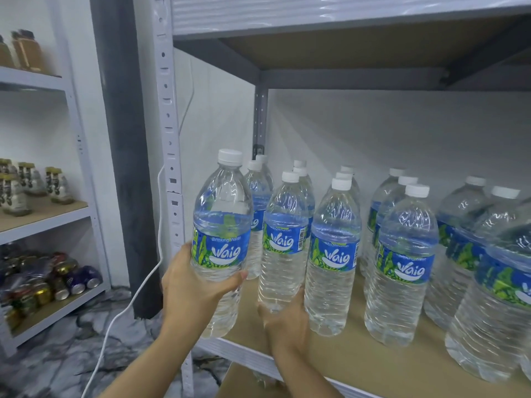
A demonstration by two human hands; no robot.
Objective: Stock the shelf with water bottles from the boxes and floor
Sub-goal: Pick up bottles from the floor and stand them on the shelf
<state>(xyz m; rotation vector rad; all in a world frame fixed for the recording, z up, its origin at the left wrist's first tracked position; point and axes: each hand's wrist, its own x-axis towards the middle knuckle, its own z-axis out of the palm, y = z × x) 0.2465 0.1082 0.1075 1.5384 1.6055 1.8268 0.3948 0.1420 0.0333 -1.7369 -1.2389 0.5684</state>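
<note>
1. Clear plastic Waig bottle (221, 225) stands upright at the front left corner of the shelf board (359, 360), with your left hand (189, 285) wrapped round it below the label. Whether its base rests there cannot be told. Set it flat, label forward, clear of the edge.
2. Your right hand (284, 320) grips the neighbouring bottle (283, 239) at its base, fingers curled. Nudge it squarely into its column.
3. Rightwards, standing bottles (402, 254) fill rows; match their spacing.
</note>
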